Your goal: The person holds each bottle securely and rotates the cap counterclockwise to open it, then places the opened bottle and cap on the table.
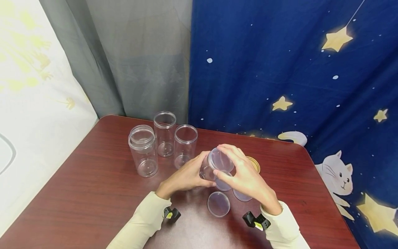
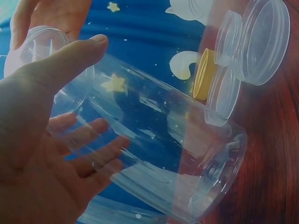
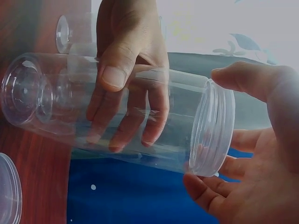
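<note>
In the head view, my left hand (image 1: pixel 188 175) grips a clear plastic jar around its body, fingers curled round one side and thumb across the other. The jar (image 3: pixel 180 116) is tilted, its see-through base (image 3: pixel 21 91) pointing away from my right hand. On its mouth sits a clear lid (image 3: pixel 219 133), which my right hand (image 1: pixel 247 176) holds by the rim between thumb and fingers. Through the jar wall the left fingers (image 3: pixel 156 109) show in the right wrist view. Loose clear lids lie below the hands, one of them (image 1: pixel 218 204) nearest me.
Several open clear jars stand to the left: a front one (image 1: pixel 143 155), a back one (image 1: pixel 165 133) and one closer to my left hand (image 1: pixel 186 143). A gold-coloured lid (image 1: pixel 255 164) lies behind my right hand. The brown table (image 1: pixel 77 180) meets curtains (image 1: pixel 248 69) at its far edge.
</note>
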Motion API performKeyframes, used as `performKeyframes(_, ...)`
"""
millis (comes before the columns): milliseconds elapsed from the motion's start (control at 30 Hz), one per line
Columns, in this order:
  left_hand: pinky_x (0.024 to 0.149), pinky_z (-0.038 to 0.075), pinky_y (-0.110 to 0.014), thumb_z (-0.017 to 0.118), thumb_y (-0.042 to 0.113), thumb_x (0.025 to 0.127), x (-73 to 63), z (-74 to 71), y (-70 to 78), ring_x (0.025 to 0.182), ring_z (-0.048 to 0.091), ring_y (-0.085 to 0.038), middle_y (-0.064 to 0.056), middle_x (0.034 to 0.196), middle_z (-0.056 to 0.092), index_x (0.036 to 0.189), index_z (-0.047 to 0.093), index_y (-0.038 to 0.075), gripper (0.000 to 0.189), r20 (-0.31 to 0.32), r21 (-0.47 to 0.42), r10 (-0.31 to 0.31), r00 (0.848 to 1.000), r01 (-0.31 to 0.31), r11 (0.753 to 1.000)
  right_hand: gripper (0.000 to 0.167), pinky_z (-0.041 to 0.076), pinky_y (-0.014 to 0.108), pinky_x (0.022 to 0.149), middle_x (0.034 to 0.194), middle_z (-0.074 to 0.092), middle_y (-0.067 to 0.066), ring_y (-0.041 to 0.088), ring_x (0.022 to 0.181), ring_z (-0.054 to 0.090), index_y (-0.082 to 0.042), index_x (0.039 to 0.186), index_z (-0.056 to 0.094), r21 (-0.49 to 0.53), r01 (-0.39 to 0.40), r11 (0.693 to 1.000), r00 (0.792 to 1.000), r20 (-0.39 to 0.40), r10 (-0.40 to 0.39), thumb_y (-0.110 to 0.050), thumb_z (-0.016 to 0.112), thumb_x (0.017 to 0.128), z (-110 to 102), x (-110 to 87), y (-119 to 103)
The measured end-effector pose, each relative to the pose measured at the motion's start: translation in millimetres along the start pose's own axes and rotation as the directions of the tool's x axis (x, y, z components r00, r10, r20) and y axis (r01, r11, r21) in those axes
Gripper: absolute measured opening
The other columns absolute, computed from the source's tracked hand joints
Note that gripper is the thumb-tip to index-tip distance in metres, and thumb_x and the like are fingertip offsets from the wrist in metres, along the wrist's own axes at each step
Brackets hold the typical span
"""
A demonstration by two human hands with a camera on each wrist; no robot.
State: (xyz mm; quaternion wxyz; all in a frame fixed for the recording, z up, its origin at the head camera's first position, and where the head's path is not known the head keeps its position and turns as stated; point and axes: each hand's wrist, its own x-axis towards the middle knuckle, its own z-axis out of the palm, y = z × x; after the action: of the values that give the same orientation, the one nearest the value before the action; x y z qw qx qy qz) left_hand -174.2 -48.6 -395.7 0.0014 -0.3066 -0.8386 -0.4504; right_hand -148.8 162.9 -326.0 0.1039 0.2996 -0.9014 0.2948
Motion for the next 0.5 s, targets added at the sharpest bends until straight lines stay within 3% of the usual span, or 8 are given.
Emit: performKeyframes(500,0.098,0.048,-0.035,0.09,0.03,0.07,-0.4,-0.7,1.1,0.114,0.057,-0.008,0.005,0.127,0.059,0.142,0.041,0.021,0.088,0.012,-0.006,-0.013,1.0,0.013,1.0,0.069,0.046,0.043,0.103,0.147,0.046,0.0,0.018,0.136,0.042,-0.016,0.142,0.05,0.074,0.066,0.995,0.997,0.025,-0.068,-0.022,0.08,0.081,-2.5,-1.5,2.2)
